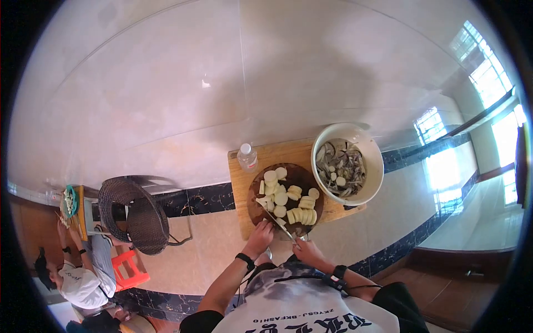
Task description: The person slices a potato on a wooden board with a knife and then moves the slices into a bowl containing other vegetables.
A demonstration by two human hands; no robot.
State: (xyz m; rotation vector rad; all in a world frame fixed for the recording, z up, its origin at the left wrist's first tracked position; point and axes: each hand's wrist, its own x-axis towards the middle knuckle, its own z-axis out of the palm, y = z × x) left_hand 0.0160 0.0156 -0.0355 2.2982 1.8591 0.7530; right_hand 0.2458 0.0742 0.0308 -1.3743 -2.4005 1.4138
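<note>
The right hand [308, 252] gripped the knife [278, 220], its blade slanting over the near-left edge of the board [305, 178], where the left hand [260, 237] was placed, fingers bent, its hold not discernible. Slices [280, 198] lay on the board, which sat on a table [288, 149] before a pale wall [166, 94]. Left-behind the board stood a bottle [247, 159]; right-behind, a tub [377, 172]; far left, a chair [145, 225] and a seated person [83, 284].
</note>
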